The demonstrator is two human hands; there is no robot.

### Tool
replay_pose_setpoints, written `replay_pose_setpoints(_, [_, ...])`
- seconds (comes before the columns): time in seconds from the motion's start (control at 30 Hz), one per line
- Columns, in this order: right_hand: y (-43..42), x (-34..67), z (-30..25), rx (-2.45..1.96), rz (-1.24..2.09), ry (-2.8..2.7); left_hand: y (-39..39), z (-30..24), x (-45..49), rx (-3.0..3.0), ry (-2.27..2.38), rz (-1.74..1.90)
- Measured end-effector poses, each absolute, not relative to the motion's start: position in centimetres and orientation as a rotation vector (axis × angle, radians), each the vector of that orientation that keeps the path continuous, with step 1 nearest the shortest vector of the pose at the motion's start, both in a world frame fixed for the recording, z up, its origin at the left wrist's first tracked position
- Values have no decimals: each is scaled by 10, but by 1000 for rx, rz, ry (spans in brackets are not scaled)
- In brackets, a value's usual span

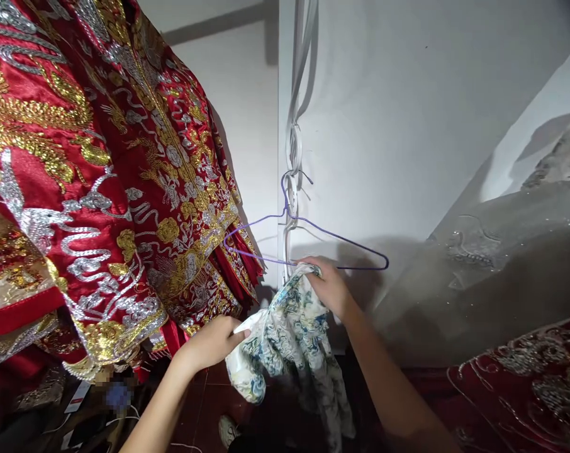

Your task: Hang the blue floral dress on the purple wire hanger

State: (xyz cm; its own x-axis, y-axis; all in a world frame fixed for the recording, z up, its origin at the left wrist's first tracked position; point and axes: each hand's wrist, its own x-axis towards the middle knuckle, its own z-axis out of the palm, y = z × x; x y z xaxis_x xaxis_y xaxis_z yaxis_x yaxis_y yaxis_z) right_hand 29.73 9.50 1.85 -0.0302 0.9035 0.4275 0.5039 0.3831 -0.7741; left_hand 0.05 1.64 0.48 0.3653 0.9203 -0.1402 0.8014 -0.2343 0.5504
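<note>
A white garment with a blue-green floral print hangs in gathered folds between my hands. My left hand pinches its left edge, thumb on top. Higher up, my right hand grips the garment's upper right part, close under the bottom bar of a purple wire hanger. That hanger is hooked on a white ring strap running down the wall. Whether my right fingers also touch the hanger's bar I cannot tell. The lower end of the garment dangles into shadow.
On the left hangs a red jacket with gold and silver embroidery. Sheer pale fabric with beading is at the right, above dark red embroidered cloth. A shoe shows on the floor, and cluttered small items lie lower left.
</note>
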Motion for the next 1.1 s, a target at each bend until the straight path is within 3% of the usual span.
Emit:
replay_pose_setpoints(0.1, [99, 311, 6, -1345, 396, -1539, 32, 9, -15, 2064, 1578, 287])
replay_pose_setpoints(0.27, [85, 339, 25, -1417, 369, -1480, 60, 43, -17, 2198, 1468, 702])
replay_pose_setpoints(0.5, [65, 326, 31, -1296, 480, -1686, 84, 75, 16, 1924, 960, 1150])
replay_pose_setpoints(0.8, [81, 393, 57, -1326, 285, -1373, 106, 86, 5, 1538, 916, 1185])
replay_pose_setpoints(1.1, [129, 436, 71, -1361, 554, -1622, 95, 87, 28, 1533, 832, 1081])
